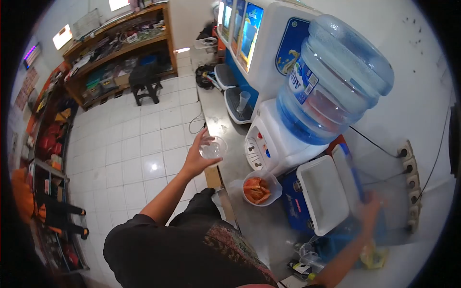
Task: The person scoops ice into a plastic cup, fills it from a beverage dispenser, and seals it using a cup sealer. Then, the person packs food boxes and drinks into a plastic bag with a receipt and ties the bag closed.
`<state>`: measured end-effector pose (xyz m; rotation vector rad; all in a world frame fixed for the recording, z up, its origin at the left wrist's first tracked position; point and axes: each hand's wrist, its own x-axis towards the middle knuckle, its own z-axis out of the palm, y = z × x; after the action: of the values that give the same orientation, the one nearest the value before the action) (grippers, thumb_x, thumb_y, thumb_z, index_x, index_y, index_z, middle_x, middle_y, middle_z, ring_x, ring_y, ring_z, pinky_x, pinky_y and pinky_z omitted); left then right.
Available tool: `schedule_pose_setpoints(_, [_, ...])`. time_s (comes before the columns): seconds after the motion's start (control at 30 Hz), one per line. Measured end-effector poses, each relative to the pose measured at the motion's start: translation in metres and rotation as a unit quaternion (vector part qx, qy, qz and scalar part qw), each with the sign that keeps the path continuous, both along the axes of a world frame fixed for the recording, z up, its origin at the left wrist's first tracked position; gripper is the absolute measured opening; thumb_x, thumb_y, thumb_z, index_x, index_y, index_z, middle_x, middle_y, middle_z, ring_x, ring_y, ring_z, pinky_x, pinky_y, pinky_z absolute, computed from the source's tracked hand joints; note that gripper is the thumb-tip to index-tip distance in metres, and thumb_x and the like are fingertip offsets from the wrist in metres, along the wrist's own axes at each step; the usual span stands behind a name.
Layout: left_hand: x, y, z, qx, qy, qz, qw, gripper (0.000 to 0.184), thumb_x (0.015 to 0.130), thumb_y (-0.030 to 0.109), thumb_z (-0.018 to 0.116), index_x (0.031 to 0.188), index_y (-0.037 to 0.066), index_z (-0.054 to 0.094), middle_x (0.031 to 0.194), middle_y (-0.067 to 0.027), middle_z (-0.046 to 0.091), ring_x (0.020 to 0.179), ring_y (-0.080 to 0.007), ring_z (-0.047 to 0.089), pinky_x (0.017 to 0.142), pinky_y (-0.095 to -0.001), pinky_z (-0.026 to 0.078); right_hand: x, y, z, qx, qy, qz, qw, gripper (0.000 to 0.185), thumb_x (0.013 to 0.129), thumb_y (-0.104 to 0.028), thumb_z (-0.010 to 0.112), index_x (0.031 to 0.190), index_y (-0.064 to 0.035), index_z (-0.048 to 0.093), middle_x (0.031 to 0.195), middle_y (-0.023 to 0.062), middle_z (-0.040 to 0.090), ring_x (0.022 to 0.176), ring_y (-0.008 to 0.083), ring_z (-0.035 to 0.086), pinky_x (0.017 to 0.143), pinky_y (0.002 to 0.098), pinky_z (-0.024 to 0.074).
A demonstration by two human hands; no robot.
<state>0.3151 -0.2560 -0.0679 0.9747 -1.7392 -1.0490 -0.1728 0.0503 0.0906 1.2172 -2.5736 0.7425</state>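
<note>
My left hand (200, 158) is wrapped round a clear plastic cup (212, 149), held over the counter's edge. My right hand (372, 204) is smeared by motion beside the raised lid (346, 165) of a blue cooler box (294, 204); its fingers cannot be made out. The cooler stands open and shows its pale inside. Between my body and the water dispenser (266, 144), a clear tub (261, 188) holds orange-red pieces.
A large water bottle (331, 81) sits on the dispenser. Behind are a drink machine (273, 38) and a glass (244, 100) on its tray. Clear cups (309, 254) lie near my right forearm. A black stool (145, 81) and a person in orange (24, 197) are left.
</note>
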Motion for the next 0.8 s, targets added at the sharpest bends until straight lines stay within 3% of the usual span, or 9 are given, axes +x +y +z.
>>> schedule_pose_setpoints(0.1, [-0.008, -0.087, -0.017, -0.044, -0.008, 0.002, 0.999, 0.106, 0.061, 0.021, 0.090, 0.147, 0.008, 0.028, 0.121, -0.0132, 0.061, 0.107, -0.0249, 0.057, 0.095, -0.0375, 0.045, 0.074, -0.012, -0.009, 0.057, 0.002, -0.020, 0.998, 0.050, 0.054, -0.007, 0.071, 0.102, -0.0066, 0.057, 0.085, 0.0072, 0.050, 0.082, 0.0248, 0.052, 0.077, 0.0369, 0.0429])
schedule_pose_setpoints(0.17, [-0.013, -0.152, -0.027, -0.042, 0.006, -0.010, 0.999, 0.106, 0.062, 0.020, 0.089, 0.147, 0.008, 0.028, 0.122, -0.0135, 0.060, 0.108, -0.0254, 0.057, 0.095, -0.0376, 0.045, 0.089, -0.010, -0.046, 0.058, 0.006, -0.010, 0.998, 0.054, 0.052, -0.008, 0.072, 0.103, -0.0069, 0.056, 0.091, 0.0083, 0.051, 0.088, 0.0269, 0.052, 0.080, 0.0391, 0.0413])
schedule_pose_setpoints(0.23, [-0.022, -0.219, -0.039, -0.054, 0.032, -0.002, 0.998, 0.104, 0.063, 0.019, 0.088, 0.147, 0.007, 0.028, 0.123, -0.0147, 0.059, 0.109, -0.0274, 0.059, 0.095, -0.0375, 0.046, 0.101, -0.010, -0.081, 0.091, 0.033, -0.072, 0.993, 0.055, 0.051, -0.009, 0.075, 0.103, -0.0048, 0.055, 0.097, 0.0096, 0.050, 0.090, 0.0275, 0.050, 0.082, 0.0405, 0.0399])
schedule_pose_setpoints(0.33, [-0.032, -0.316, -0.040, -0.063, 0.040, -0.006, 0.997, 0.102, 0.062, 0.016, 0.088, 0.146, 0.006, 0.029, 0.123, -0.0159, 0.059, 0.109, -0.0277, 0.059, 0.096, -0.0377, 0.046, 0.133, -0.022, -0.094, 0.121, -0.042, -0.127, 0.984, 0.061, 0.053, -0.009, 0.076, 0.110, -0.0043, 0.055, 0.099, 0.0099, 0.049, 0.087, 0.0285, 0.049, 0.082, 0.0404, 0.0402])
schedule_pose_setpoints(0.43, [-0.046, -0.401, -0.054, -0.071, 0.065, 0.011, 0.995, 0.103, 0.060, 0.016, 0.088, 0.145, 0.005, 0.031, 0.121, -0.0164, 0.059, 0.111, -0.0280, 0.059, 0.095, -0.0375, 0.046, 0.150, -0.016, -0.129, 0.068, -0.033, -0.164, 0.983, 0.063, 0.061, -0.009, 0.076, 0.121, -0.0039, 0.054, 0.100, 0.0088, 0.050, 0.087, 0.0246, 0.048, 0.081, 0.0391, 0.0411])
schedule_pose_setpoints(0.5, [-0.061, -0.452, -0.047, -0.076, 0.090, 0.013, 0.993, 0.104, 0.059, 0.016, 0.089, 0.145, 0.005, 0.031, 0.121, -0.0169, 0.059, 0.111, -0.0284, 0.058, 0.096, -0.0375, 0.046, 0.156, -0.013, -0.141, -0.099, -0.113, -0.256, 0.955, 0.060, 0.072, -0.007, 0.072, 0.128, -0.0036, 0.052, 0.103, 0.0076, 0.051, 0.087, 0.0187, 0.049, 0.078, 0.0345, 0.0437])
schedule_pose_setpoints(0.53, [-0.069, -0.477, -0.051, -0.090, 0.103, 0.011, 0.991, 0.104, 0.059, 0.016, 0.088, 0.145, 0.006, 0.031, 0.121, -0.0170, 0.059, 0.109, -0.0284, 0.060, 0.095, -0.0378, 0.047, 0.171, -0.024, -0.134, -0.102, -0.105, -0.262, 0.954, 0.060, 0.072, -0.007, 0.072, 0.128, -0.0036, 0.052, 0.103, 0.0076, 0.051, 0.087, 0.0187, 0.049, 0.078, 0.0345, 0.0437])
schedule_pose_setpoints(0.63, [-0.093, -0.531, -0.049, -0.107, 0.108, 0.009, 0.988, 0.104, 0.059, 0.017, 0.088, 0.145, 0.007, 0.030, 0.120, -0.0172, 0.060, 0.108, -0.0284, 0.061, 0.094, -0.0378, 0.048, 0.225, -0.032, -0.130, -0.193, -0.177, -0.338, 0.904, 0.054, 0.080, -0.007, 0.068, 0.130, 0.0021, 0.050, 0.108, 0.0099, 0.058, 0.099, 0.0192, 0.054, 0.086, 0.0301, 0.0453])
schedule_pose_setpoints(0.8, [-0.138, -0.585, -0.057, -0.073, 0.145, -0.016, 0.987, 0.100, 0.056, 0.016, 0.084, 0.141, -0.001, 0.035, 0.119, -0.0210, 0.059, 0.108, -0.0333, 0.060, 0.093, -0.0368, 0.047, 0.288, 0.009, -0.202, -0.287, -0.211, -0.291, 0.888, 0.051, 0.083, -0.007, 0.064, 0.130, 0.0007, 0.047, 0.090, 0.0029, 0.058, 0.075, 0.0097, 0.054, 0.062, 0.0225, 0.0444])
